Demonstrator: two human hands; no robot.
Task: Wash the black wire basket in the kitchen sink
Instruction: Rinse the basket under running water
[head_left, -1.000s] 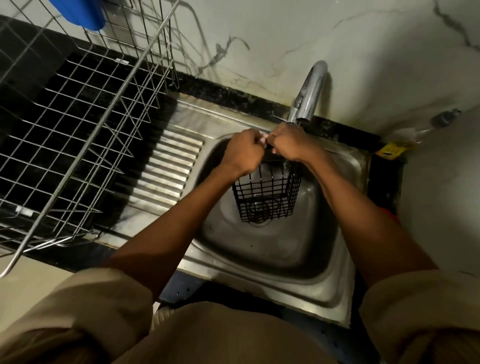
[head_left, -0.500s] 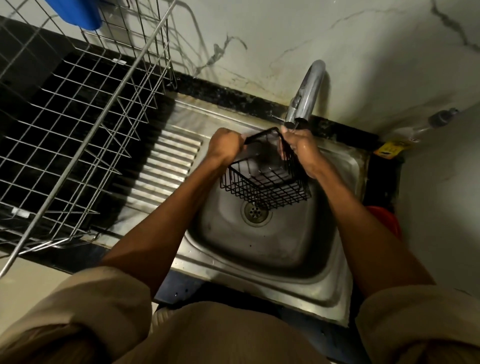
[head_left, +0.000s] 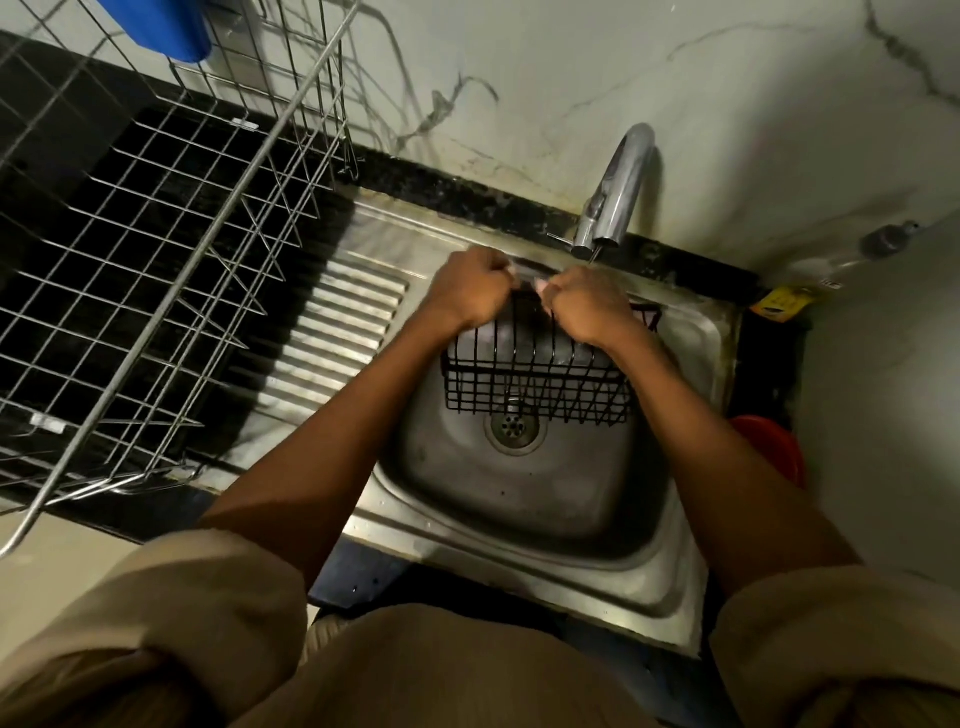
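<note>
A black wire basket (head_left: 535, 382) hangs over the sink (head_left: 519, 499) bowl, above the drain (head_left: 514, 426), near the back rim. The left hand (head_left: 467, 293) and right hand (head_left: 587, 306) each grip its top edge with curled fingers, close together under the tap (head_left: 615, 192). A wire rack (head_left: 156, 249) stands at the sink's left.

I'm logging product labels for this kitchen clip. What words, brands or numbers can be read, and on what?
No text is legible.
Yellow packet right of the sink: dark print, too blurred to read.
Small tags on the wire dish rack: blank or too small to tell.
</note>
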